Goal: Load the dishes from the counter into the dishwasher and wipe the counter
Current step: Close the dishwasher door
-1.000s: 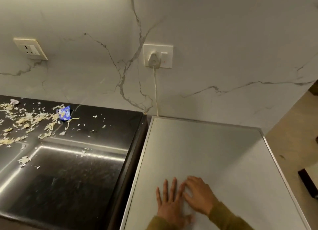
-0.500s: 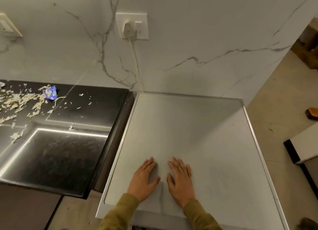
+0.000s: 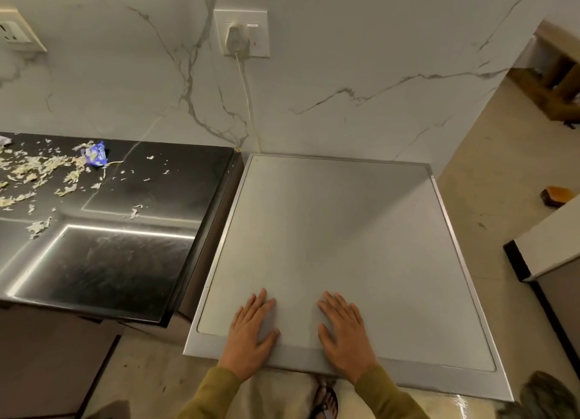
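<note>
A white, metal-edged dishwasher top (image 3: 339,236) fills the middle of the head view, set against the marble wall. My left hand (image 3: 252,334) lies flat on its front edge, fingers straight and together. My right hand (image 3: 343,332) lies flat beside it, a hand's width to the right. Neither hand holds anything. To the left is the black counter (image 3: 163,180), strewn with pale food scraps (image 3: 40,170) and a crumpled blue wrapper (image 3: 95,154). No dishes are in view.
A plug sits in the wall socket (image 3: 241,33), its white cord running down behind the dishwasher. A second socket (image 3: 15,31) is at the far left. A dark gap separates counter and dishwasher. At right stands a white cabinet corner (image 3: 546,246) over beige floor.
My hands have slid back from the middle of the dishwasher top to its front edge and spread apart. The view has pulled back and tilted down.
</note>
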Tool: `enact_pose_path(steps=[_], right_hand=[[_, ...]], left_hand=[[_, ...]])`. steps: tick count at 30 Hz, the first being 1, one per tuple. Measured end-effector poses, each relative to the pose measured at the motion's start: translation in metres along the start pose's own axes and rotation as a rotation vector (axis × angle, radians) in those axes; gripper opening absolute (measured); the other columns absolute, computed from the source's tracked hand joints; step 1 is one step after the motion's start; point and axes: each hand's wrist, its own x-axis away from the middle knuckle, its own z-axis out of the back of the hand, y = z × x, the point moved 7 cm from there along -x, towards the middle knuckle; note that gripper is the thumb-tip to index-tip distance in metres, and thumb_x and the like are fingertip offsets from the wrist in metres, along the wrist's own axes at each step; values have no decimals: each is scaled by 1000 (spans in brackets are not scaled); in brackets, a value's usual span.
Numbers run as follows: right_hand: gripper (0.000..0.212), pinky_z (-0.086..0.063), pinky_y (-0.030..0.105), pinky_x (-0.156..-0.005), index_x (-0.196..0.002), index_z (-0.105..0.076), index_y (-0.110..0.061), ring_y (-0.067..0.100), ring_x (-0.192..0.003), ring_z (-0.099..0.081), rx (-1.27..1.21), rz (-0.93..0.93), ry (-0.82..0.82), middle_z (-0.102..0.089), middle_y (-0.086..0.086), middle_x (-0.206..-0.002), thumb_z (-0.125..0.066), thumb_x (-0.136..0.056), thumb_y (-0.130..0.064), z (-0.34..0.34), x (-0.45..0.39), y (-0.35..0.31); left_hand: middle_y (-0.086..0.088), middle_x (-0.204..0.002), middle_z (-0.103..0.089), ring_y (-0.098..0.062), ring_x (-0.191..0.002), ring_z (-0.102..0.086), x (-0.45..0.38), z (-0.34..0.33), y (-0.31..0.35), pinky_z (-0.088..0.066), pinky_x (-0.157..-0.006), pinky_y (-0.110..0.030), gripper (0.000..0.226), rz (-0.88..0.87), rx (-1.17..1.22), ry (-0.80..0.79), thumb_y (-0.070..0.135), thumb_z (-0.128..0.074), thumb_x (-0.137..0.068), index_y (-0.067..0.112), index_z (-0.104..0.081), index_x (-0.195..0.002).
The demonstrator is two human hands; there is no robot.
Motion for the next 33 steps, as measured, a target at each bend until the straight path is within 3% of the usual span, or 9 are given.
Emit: enact_pose_path(steps=[6, 9, 11, 14, 18, 22, 29, 33], right_hand=[[54, -2, 26, -118, -141, -51, -24, 19, -144, -32, 33, -62, 61, -35, -13, -149, -35, -93, -43, 1, 36, -8], [65, 10, 35, -120, -153, -13, -34, 10, -151, 0, 166, -135, -38, -1, -18, -158, -5, -93, -58, -5, 47, -12], [69, 16, 44, -119, -150, 12, -38, 7, -147, 20, 275, -195, -104, 19, -20, -157, 17, -86, -64, -11, 52, -16], [83, 20, 51, -116, -148, 22, -39, 10, -145, 28, 299, -245, -207, 30, -17, -155, 34, -72, -70, -15, 54, -19], [85, 22, 52, -114, -152, 18, -36, 12, -145, 29, 247, -241, -283, 27, -12, -159, 17, -75, -72, -8, 51, -21], [83, 25, 52, -112, -150, 22, -36, 13, -144, 29, 265, -228, -300, 29, -11, -158, 15, -75, -72, -6, 53, -23], [73, 17, 46, -118, -149, 22, -42, 8, -146, 24, 362, -66, -266, 29, -18, -156, 8, -84, -74, 3, 55, -8], [76, 10, 46, -121, -153, 11, -43, 6, -148, 18, 384, -30, -166, 20, -19, -158, -2, -86, -77, 7, 50, 7]], left_hand=[[23, -163, -1, -3, -152, 5, 30, 15, -26, 6, -121, -23, 67, -83, -75, -14, 68, -32, -90, 45, -17, -150], [22, -163, 1, -4, -152, 5, 40, 22, -41, 5, -121, -27, 65, -127, -130, -36, 63, -40, -96, 42, -17, -154], [21, -163, 3, -4, -152, 7, 46, 26, -49, 6, -120, -27, 69, -148, -163, -46, 66, -36, -94, 41, -15, -155], [19, -163, 8, -6, -152, 10, 47, 32, -60, 6, -121, -28, 80, -131, -214, -93, 73, -34, -91, 37, -6, -157], [16, -162, 21, -8, -150, 18, 44, 39, -72, 7, -123, -31, 94, -117, -333, -169, 75, -37, -89, 33, 15, -155], [9, -159, 32, -16, -149, 26, 50, 33, -69, 3, -126, -41, 106, -130, -472, -206, 67, -50, -90, 26, 25, -153], [4, -155, 40, -20, -145, 32, 49, 33, -69, 14, -119, -35, 130, -145, -592, -175, 34, -75, -80, 24, 37, -145], [4, -158, 37, -19, -147, 28, 46, 31, -73, 5, -125, -38, 131, -196, -671, -96, 20, -75, -78, 27, 39, -144]])
